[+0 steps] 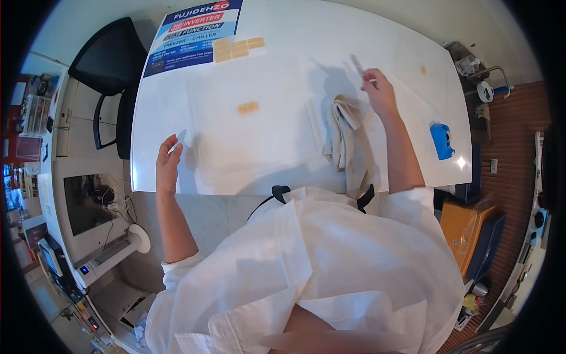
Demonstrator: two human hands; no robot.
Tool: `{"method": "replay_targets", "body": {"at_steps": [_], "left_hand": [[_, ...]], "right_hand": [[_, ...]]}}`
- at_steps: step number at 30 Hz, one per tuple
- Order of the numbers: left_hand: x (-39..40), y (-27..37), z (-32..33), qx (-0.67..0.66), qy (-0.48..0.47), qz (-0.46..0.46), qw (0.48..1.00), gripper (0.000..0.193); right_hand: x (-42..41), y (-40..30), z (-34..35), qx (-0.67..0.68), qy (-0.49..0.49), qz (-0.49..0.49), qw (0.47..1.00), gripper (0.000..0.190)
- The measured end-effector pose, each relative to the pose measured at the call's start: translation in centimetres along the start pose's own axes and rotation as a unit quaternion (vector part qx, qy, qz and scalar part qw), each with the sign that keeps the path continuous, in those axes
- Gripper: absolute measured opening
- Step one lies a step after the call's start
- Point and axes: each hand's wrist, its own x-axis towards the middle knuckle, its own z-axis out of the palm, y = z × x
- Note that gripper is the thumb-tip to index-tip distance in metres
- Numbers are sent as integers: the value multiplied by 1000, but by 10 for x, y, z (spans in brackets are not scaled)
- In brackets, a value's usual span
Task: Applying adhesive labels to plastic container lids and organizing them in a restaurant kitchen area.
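Note:
My right hand (pixel 379 90) is raised over the right part of the white table (pixel 274 170), closed on a thin, blurred grey tool (pixel 356 64) whose kind I cannot tell. Just below and left of that hand lies a crumpled beige cloth (pixel 347 132). My left hand (pixel 169 152) hovers over the table's left front part, fingers curled apart and holding nothing. Between the hands a clear plastic sheet (pixel 265 150) lies flat, with one small yellowish label (pixel 247 107) on it. Several similar labels (pixel 232 49) sit on a pale backing at the back left, beside a printed poster.
A Fujidenzo poster (pixel 190 35) covers the back left corner. A blue tape dispenser (pixel 442 141) stands at the right, and a small yellow piece (pixel 423 70) lies behind it. A black chair (pixel 108 62) stands against the left side; orange and blue cases (pixel 468 234) are at lower right.

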Motion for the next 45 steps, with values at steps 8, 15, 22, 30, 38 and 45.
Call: {"method": "replay_targets", "body": {"at_steps": [8, 15, 22, 30, 38, 45], "left_hand": [[42, 26, 33, -65, -3, 39, 997, 45], [188, 89, 94, 190, -48, 324, 926, 33], [259, 122, 130, 425, -92, 362, 825, 43], [280, 123, 127, 484, -100, 268, 827, 42], [256, 131, 119, 170, -107, 251, 947, 32], [100, 158, 139, -17, -248, 223, 943, 20]], "right_hand": [[-77, -13, 2, -3, -23, -54, 998, 42], [-66, 19, -19, -10, 11, 31, 999, 35], [-24, 66, -94, 307, 132, 279, 900, 24], [-20, 84, -95, 310, 153, 282, 895, 25], [-38, 49, -28, -61, 41, 39, 997, 51], [-78, 15, -15, -12, -135, 137, 981, 47]]}}
